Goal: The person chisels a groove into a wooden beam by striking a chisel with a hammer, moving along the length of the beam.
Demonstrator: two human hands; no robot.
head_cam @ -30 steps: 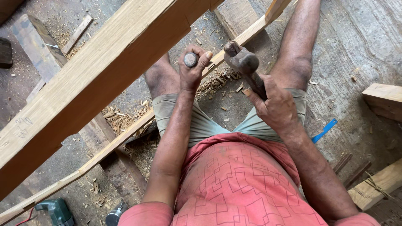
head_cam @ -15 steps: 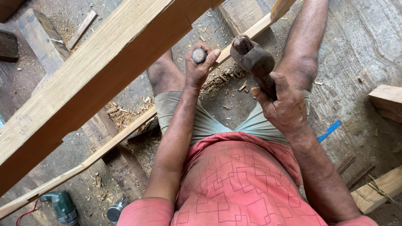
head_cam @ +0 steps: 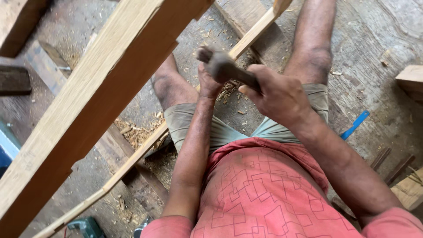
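My right hand (head_cam: 275,94) grips the handle of a hammer (head_cam: 220,66), whose dark head sits right over my left hand (head_cam: 207,86). My left fist is closed around a chisel; the hammer head hides the tool's round top. Under both hands a thin wooden strip (head_cam: 255,31) runs diagonally from the upper right to the lower left, passing between my bare legs. Wood chips (head_cam: 229,88) lie around the spot where the hands meet. I am seated on the floor in a red patterned shirt and green shorts.
A thick pale wooden beam (head_cam: 101,97) crosses the foreground, close to the camera. Shavings (head_cam: 132,132) litter the floor on the left. A blue strip (head_cam: 354,125), wood blocks (head_cam: 412,77) and a plank (head_cam: 410,189) lie at the right. At the bottom edge lies a green power tool (head_cam: 86,227).
The hammer was raised to the right of the chisel; it has swung down and left onto the chisel's top. My left hand has stayed on the strip.
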